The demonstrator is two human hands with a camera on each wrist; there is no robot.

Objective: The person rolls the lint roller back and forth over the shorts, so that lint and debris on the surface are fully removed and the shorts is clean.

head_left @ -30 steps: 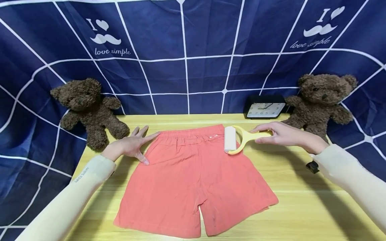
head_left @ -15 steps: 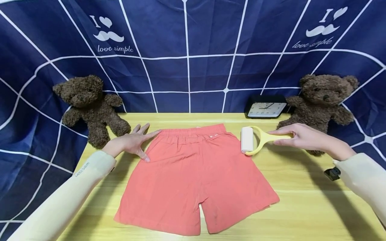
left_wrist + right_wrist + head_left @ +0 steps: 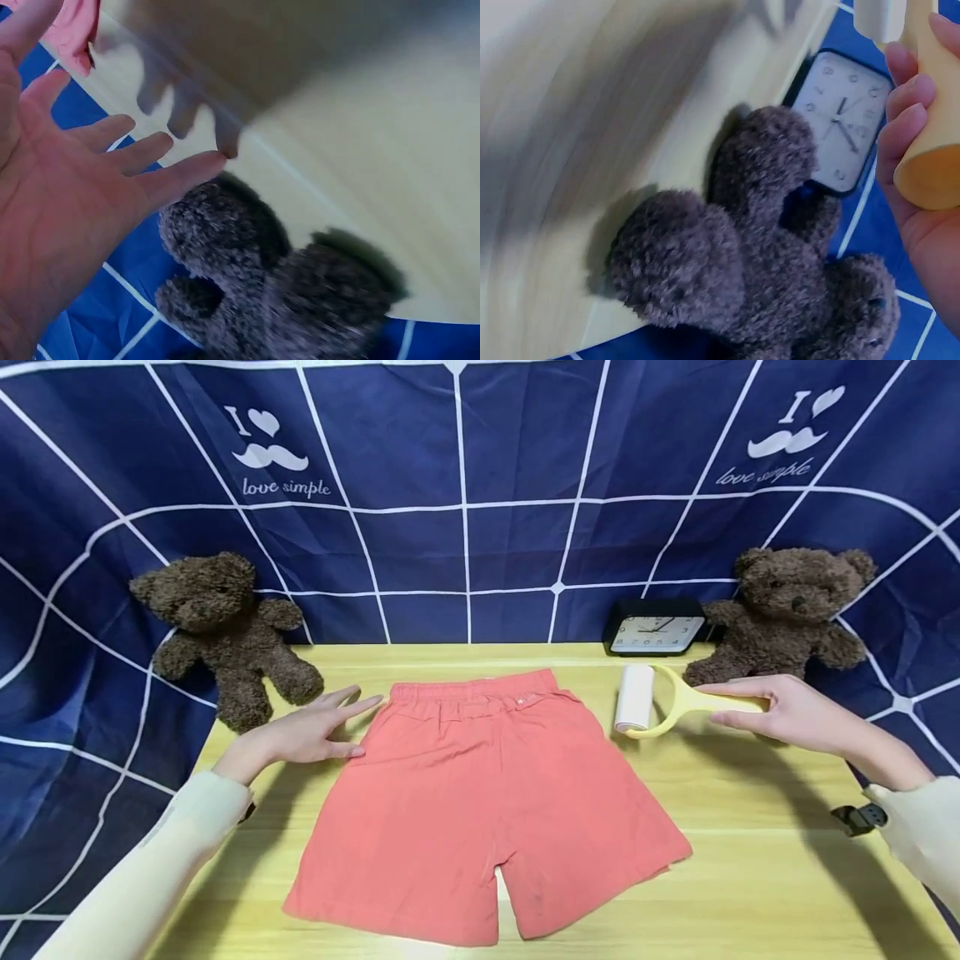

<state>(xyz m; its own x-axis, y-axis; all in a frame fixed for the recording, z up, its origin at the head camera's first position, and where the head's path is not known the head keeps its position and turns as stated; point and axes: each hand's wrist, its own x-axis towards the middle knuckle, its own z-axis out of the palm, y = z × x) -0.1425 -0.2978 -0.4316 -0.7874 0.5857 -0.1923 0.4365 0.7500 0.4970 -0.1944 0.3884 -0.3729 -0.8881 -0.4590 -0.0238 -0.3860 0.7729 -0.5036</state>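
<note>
Coral-red shorts lie spread on the wooden table in the head view, waistband toward the back. At their upper left edge is my left hand, its fingers spread and its fingertips right by the fabric. The left wrist view shows that palm holding nothing. My right hand grips the yellow handle of a lint roller, to the right of the shorts. Its white roll points left, apart from the waistband. In the right wrist view, curled fingers wrap the handle.
A brown teddy bear sits at the back left, and another teddy bear at the back right. Beside the right one stands a black alarm clock. Behind them hangs a blue cloth with white lines. The wooden table extends around the shorts.
The lint roller has moved right, from the upper right of the shorts to beyond their edge, with my right hand on it. My left hand has drawn slightly left off the fabric.
</note>
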